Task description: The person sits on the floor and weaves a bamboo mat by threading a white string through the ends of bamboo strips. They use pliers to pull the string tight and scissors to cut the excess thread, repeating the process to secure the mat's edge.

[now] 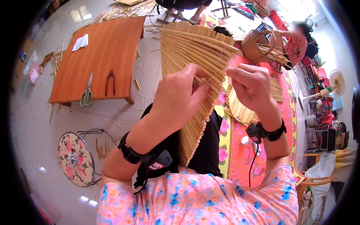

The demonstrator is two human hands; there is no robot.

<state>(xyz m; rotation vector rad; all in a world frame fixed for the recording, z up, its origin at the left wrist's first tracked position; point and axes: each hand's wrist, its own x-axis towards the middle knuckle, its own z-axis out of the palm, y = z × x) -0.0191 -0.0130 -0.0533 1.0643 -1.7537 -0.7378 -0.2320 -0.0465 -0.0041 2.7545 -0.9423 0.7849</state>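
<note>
Both my hands are on the bamboo fan [191, 56]: left hand [180, 97] fingers clamped on its near face, right hand [249, 84] pinching its right edge. Far left, scissors [87, 93] and pliers [110, 81] lie on a low wooden table [108, 45]

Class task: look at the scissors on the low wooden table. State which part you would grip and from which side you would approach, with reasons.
Grip the green loop handles of the scissors, coming from the table's near edge: the handles lie toward that edge, with the closed blades pointing away.
</note>
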